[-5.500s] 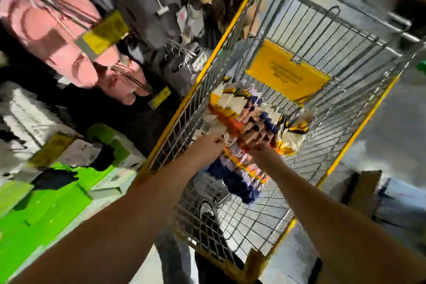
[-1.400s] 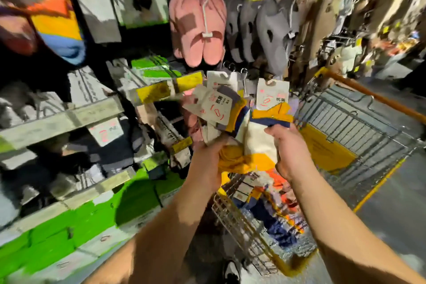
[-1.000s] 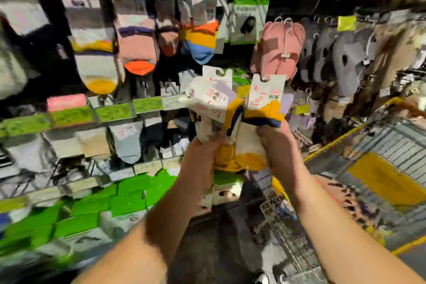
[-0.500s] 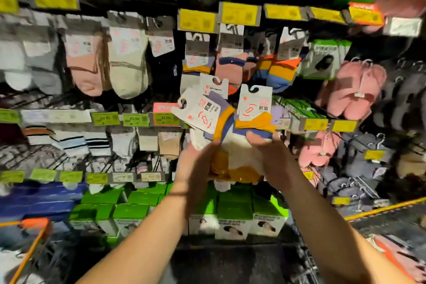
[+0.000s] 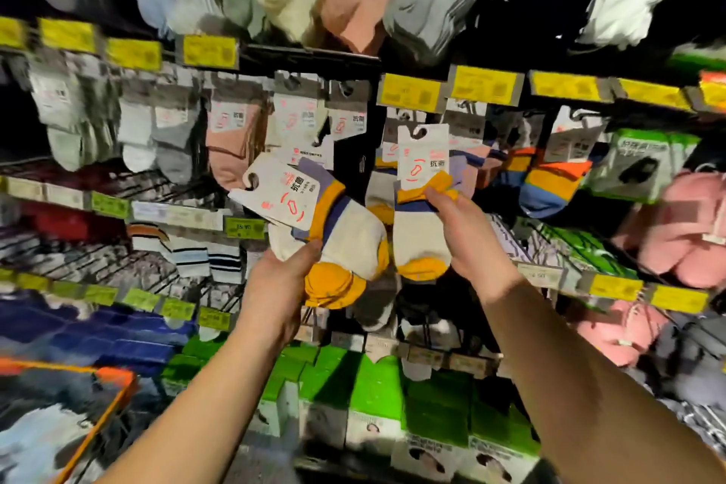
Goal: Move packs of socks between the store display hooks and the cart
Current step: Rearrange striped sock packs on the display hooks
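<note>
Since 0.5 s ago, packs split: left hand (image 5: pixel 288 279) gripped tilted bundle (image 5: pixel 334 232), right hand (image 5: pixel 467 236) pinched upright pack (image 5: pixel 420 224). Light, soft, prob. floppy; hold by card header.

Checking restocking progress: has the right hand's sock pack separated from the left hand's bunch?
Yes. The right hand drew its sock pack rightward off the bunch.

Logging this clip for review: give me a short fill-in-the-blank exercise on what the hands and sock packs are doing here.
1. The left hand holds a bunch of sock packs whose card tags tilt to the ____.
2. The right hand holds ____ sock pack, its tag upright.
3. The boxes on the bottom shelf are bright ____.

Missing words: left; one; green
</note>
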A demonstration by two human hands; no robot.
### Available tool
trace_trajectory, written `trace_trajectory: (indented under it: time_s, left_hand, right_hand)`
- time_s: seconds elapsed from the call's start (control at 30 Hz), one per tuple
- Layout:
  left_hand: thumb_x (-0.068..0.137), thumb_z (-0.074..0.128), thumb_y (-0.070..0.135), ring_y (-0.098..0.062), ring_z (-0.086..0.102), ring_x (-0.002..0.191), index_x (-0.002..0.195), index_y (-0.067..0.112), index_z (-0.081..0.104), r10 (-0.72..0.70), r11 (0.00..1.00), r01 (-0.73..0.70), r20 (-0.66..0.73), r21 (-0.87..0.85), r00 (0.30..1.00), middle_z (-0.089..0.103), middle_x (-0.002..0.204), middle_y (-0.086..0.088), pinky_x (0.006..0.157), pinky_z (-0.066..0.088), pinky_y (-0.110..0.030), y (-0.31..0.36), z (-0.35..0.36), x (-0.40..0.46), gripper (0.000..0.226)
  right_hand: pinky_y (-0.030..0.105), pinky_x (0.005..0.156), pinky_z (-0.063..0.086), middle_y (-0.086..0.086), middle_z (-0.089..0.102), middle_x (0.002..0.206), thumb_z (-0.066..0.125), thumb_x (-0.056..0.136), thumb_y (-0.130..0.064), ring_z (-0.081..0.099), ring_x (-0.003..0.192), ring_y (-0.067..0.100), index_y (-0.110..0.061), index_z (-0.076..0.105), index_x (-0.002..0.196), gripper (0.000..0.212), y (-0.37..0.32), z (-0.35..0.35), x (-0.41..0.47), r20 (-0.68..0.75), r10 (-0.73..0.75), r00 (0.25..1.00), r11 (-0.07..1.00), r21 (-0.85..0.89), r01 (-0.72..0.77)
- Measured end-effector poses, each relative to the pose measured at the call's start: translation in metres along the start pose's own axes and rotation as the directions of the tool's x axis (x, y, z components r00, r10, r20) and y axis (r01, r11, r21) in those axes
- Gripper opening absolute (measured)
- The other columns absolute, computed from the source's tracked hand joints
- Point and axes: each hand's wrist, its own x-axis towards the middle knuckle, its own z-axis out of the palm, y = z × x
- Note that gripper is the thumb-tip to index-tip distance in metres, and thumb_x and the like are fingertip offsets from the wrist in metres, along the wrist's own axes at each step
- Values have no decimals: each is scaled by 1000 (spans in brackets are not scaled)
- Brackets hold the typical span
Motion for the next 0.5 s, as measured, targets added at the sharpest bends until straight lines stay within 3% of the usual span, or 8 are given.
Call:
trace_trajectory:
  time_s: [0.1,0.23,0.37,0.43,0.5]
  left_hand:
    - [93,66,10,-25,74,88,126,9,65,33,999,-32,17,-39,999,76,108,-11,78,58,-34,6,-3,5,33]
    - [92,67,11,-23,74,95,124,10,65,33,998,-32,19,-52,999,77,105,-6,81,57,-33,11,-2,6,32]
    - [94,65,10,-23,74,97,125,9,65,59,997,-57,36,-46,998,77,108,-6,77,57,-30,14,0,10,31]
    - [95,63,9,-20,75,93,120,11,67,70,997,-68,41,-48,997,77,105,-5,72,59,-26,16,2,11,25]
    - [95,63,9,-16,75,86,112,14,69,77,995,-75,42,-58,996,78,98,-2,67,59,-22,17,5,10,18]
  right_hand:
    - [48,96,55,0,74,118,71,81,-44,71,107,24,-22,61,129,54,2,3,27,57,56,997,998,13,-57]
    - [53,105,48,-8,68,128,76,63,-71,64,119,22,-33,54,137,86,23,2,71,68,28,997,1000,-10,-27]
    - [52,110,44,-5,68,131,75,63,-64,61,124,24,-31,61,129,75,23,9,88,102,35,994,997,59,-41]
    - [52,112,42,-3,65,134,74,62,-65,58,127,25,-27,60,132,80,24,13,93,95,46,994,996,71,-52]
    - [50,113,41,0,61,140,69,74,-63,55,130,26,-20,54,140,81,20,18,95,67,65,996,998,9,-66]
